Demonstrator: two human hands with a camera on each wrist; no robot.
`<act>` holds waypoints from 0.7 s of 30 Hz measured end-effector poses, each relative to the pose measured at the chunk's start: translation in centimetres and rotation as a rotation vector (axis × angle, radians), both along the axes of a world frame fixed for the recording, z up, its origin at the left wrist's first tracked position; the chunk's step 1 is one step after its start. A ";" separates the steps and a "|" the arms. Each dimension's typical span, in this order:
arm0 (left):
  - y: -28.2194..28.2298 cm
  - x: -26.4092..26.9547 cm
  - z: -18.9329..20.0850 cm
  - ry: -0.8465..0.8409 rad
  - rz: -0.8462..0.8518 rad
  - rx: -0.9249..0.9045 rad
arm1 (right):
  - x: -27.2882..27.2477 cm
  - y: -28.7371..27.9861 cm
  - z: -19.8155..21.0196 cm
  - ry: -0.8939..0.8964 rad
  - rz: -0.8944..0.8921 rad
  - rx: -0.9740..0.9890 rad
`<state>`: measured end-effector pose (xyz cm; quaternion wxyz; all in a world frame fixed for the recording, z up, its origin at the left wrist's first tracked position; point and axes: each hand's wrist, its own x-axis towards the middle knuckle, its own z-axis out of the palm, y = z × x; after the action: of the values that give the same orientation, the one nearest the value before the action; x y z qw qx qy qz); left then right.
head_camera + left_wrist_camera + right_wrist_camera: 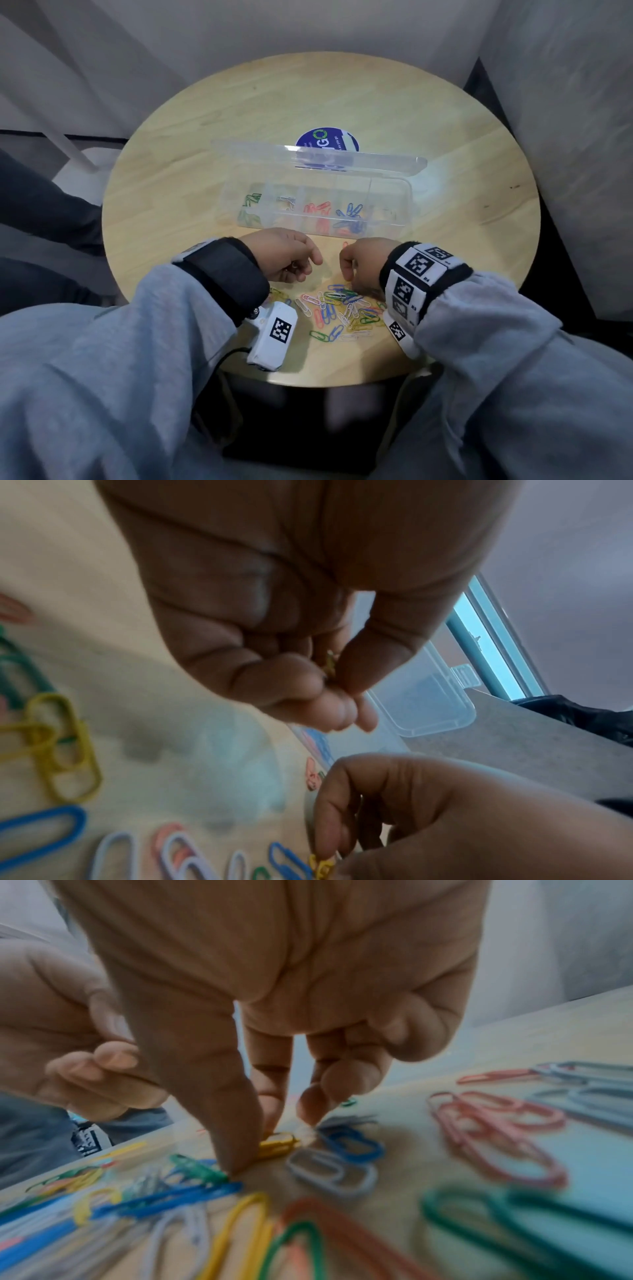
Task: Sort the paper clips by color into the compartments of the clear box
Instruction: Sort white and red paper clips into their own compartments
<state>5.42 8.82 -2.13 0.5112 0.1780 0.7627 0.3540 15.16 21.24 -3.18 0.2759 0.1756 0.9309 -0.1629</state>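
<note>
Over the loose pile (pixel 339 310), the right hand (pixel 359 265) is pinching a yellow clip (pixel 277 1146) off the table while the left hand (pixel 287 255) is already pinching yellow ones (pixel 330 664), so a carry to the box (pixel 318 209) likely comes next.

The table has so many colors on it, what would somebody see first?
First, the bright heap of paper clips on the near part of the round table, between both wrists. The right hand pinches a yellow clip there; the left hand grips something small and yellow. Behind them sits the open clear box, with green, white, red and blue clips separated.
</note>
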 end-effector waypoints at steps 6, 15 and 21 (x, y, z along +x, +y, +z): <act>0.8 1.5 0.1 0.396 -0.346 -0.153 | 0.0 -0.3 0.3 -0.092 0.057 0.098; 1.7 4.4 -0.7 0.836 -0.681 -0.359 | 1.6 2.7 2.9 0.200 -0.349 -0.367; 1.7 4.1 -1.1 0.864 -0.681 -0.359 | 3.0 3.8 4.1 0.244 -0.617 -0.741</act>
<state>9.51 10.53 -3.22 0.2605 0.4521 0.8502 -0.0703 18.16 25.03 0.95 0.1478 0.3128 0.7405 -0.5762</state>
